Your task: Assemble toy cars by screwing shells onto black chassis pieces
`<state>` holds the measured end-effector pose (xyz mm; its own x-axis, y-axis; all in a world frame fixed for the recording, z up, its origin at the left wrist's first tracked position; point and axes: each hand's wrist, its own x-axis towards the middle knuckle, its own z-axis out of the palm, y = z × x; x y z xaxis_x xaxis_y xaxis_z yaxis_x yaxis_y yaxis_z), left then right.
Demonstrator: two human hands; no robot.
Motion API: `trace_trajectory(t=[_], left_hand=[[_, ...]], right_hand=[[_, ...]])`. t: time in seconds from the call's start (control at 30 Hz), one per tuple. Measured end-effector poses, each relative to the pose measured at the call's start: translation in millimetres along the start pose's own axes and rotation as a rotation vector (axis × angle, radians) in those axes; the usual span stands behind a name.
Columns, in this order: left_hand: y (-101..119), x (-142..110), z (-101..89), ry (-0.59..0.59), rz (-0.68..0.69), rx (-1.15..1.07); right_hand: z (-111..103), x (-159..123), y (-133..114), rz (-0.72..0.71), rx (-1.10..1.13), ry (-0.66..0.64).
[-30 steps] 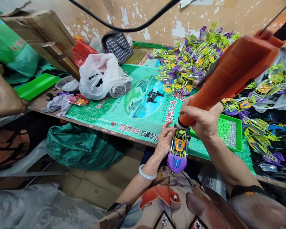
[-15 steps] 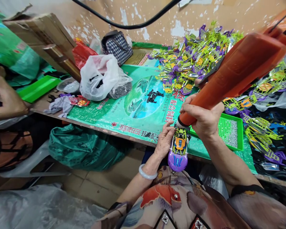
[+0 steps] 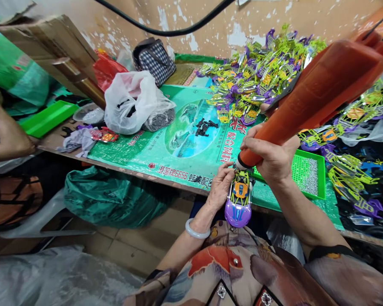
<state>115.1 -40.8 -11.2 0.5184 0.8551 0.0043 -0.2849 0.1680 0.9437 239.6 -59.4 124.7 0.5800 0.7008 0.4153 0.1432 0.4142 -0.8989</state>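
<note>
My right hand is wrapped round the lower end of a red electric screwdriver, which slants down to the left. Its tip meets the far end of a toy car with a purple hood, yellow-green frame and orange middle. My left hand, a pale bangle on its wrist, grips that car by its left side near the tip. The exact contact point is hidden under the screwdriver's nose. Just right of the car is a green tray holding small silvery screws.
Many yellow-green and purple car bodies are heaped at the back right. Black parts lie on the green sheet. A white plastic bag and checked bag stand farther left. Another person's arm is at the left edge.
The view has shifted slightly. Both hands, the screwdriver and the toy car keep nearly the same places, with the tip still at the car's far end.
</note>
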Motion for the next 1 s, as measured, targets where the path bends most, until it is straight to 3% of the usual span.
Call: trace_trajectory(t=[0.27,0.47,1.0], left_hand=[[7.7,-1.1,3.1,0.054,-0.131,-0.004],[7.7,1.4,3.4,0.078,-0.107,0.058],[7.5,0.4,4.9,0.041,-0.086,0.036]], right_hand=[[-13.6,10.0,2.7,-0.058,-0.052,0.015],[-16.4,11.2,12.1,-0.009,-0.091,-0.055],[-2.7,10.5,15.3,0.025,-0.143,-0.068]])
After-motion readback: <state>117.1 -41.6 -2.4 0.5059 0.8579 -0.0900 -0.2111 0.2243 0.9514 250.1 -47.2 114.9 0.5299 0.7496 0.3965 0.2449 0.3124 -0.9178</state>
